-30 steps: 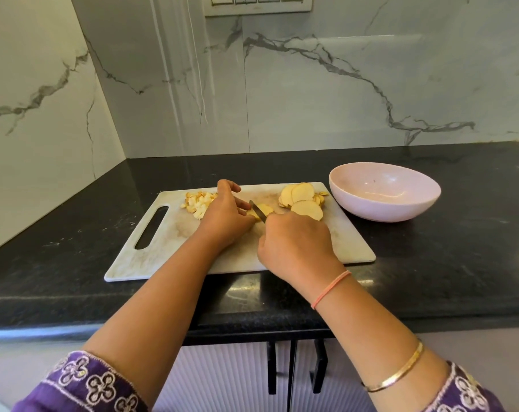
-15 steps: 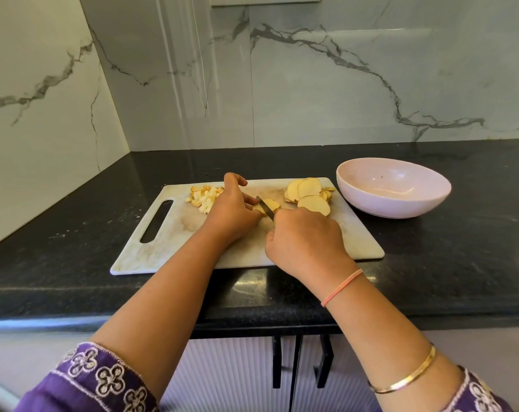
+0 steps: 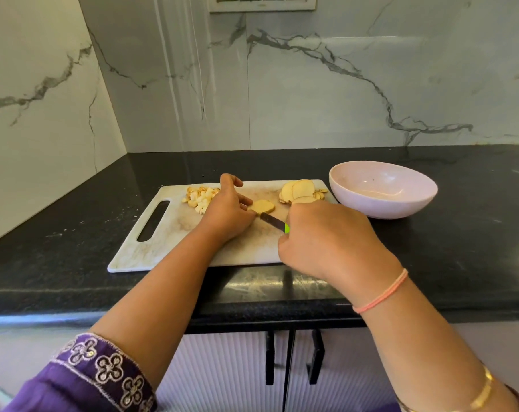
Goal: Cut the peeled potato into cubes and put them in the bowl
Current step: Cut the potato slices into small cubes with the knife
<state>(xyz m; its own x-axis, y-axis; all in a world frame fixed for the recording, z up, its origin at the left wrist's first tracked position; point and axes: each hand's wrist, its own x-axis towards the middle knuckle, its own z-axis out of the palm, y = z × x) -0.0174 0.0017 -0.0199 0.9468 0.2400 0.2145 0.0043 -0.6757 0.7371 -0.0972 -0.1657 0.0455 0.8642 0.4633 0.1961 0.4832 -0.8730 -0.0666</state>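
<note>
A white cutting board (image 3: 163,242) lies on the black counter. On its middle rests a stack of potato slices (image 3: 262,206), which my left hand (image 3: 227,211) holds at the left edge with its fingertips. My right hand (image 3: 323,236) grips a knife (image 3: 272,220) with a green handle; the blade lies low on the board just in front of that stack. A pile of potato cubes (image 3: 200,197) sits behind my left hand. More round slices (image 3: 300,190) are heaped at the board's far right corner. The pale pink bowl (image 3: 383,188) stands to the right, with nothing in it.
The black counter (image 3: 460,248) meets marble walls at the back and left. A switch plate (image 3: 262,3) is on the back wall. Cabinet doors with black handles (image 3: 288,358) sit under the counter's front edge.
My right hand has drawn the knife back toward me and to the right, so the blade and a bit of green handle now show. My left hand stays on the slices.
</note>
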